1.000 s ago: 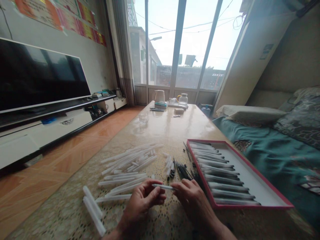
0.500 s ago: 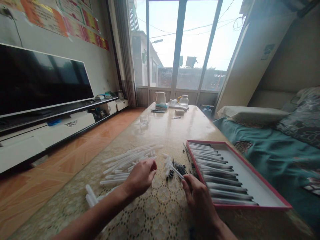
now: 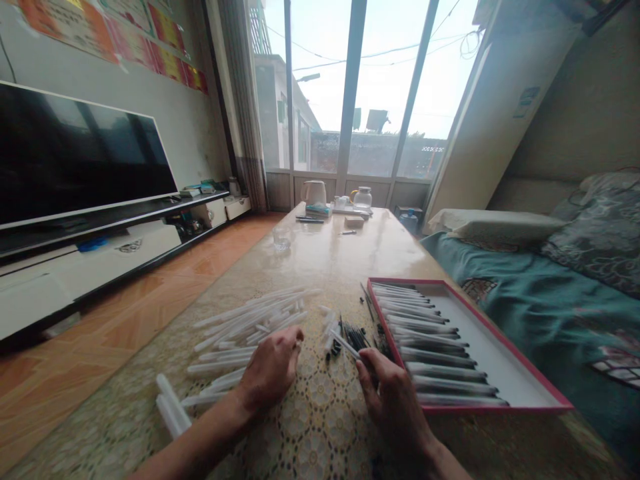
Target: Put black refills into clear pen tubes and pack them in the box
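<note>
My right hand (image 3: pixel 393 387) is closed in a pinch around the lower end of a thin white pen barrel (image 3: pixel 345 343), just left of a shallow box. The barrel slants away to the upper left, over small black pen parts (image 3: pixel 354 335). My left hand (image 3: pixel 273 363) is closed, fingers curled together, beside a pile of white plastic tubes (image 3: pixel 230 333); anything between its fingertips is hidden. Small translucent pieces (image 3: pixel 327 320) lie between the two hands. Inside the red-rimmed box (image 3: pixel 520 363), pens (image 3: pixel 440 353) with dark ends lie in a row.
The long table (image 3: pixel 320 267) has a patterned covering. Thicker white tubes (image 3: pixel 173 407) lie near its left edge. Farther back stand a drinking glass (image 3: pixel 281 241), a kettle (image 3: pixel 315 193) and a glass jug (image 3: pixel 363 198). A teal-covered couch (image 3: pixel 505 300) runs along the right.
The view has turned slightly right. My left hand has drawn back a little toward me, still closed. The right hand keeps its pinch on the pen barrel, almost unmoved over the table.
</note>
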### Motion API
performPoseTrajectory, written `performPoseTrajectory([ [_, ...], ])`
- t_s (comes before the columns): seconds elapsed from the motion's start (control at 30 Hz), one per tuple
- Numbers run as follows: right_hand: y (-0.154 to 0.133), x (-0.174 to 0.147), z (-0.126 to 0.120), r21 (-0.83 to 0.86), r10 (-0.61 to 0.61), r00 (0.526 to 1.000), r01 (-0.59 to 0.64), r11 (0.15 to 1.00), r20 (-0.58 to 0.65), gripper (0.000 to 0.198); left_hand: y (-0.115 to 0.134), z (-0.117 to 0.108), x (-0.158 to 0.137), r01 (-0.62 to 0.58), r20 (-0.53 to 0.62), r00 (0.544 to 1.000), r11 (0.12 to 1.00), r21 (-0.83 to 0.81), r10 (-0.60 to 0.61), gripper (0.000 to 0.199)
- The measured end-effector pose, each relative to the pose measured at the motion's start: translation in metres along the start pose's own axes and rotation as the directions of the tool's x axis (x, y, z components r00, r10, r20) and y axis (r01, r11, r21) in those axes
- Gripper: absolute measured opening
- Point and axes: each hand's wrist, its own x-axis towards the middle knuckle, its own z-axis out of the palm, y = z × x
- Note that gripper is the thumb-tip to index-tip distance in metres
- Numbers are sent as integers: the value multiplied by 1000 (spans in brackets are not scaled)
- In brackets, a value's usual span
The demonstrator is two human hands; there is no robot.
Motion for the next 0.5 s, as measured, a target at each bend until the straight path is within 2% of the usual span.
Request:
performPoseTrajectory([
  [0.03,-3,0,-1,8,1,1000,-1,1000,13,22,1,0,-2,8,-4,1000,1000,-27,-8,13],
  [0.1,-8,-1,-3,23,-6,999,5,1000,42,20,4,1,-8,59,7,998,980,-190,-59,10],
  [0.17,-11,-2,-2,26,-16,997,14,1000,79,18,6,4,-17,141,35,990,887,-440,-140,11],
  [0.23,-13,-3,-1,16,-16,994,14,1000,110,17,7,9,-26,195,63,979,783,-591,-196,12],
  [0.3,-13,-4,-1,-14,0,993,2,1000,122,16,4,14,-32,202,66,977,763,-614,-205,15],
  [0.5,-16,-2,-10,-79,24,994,-15,997,111,13,-6,16,-33,202,56,977,806,-556,-206,30],
])
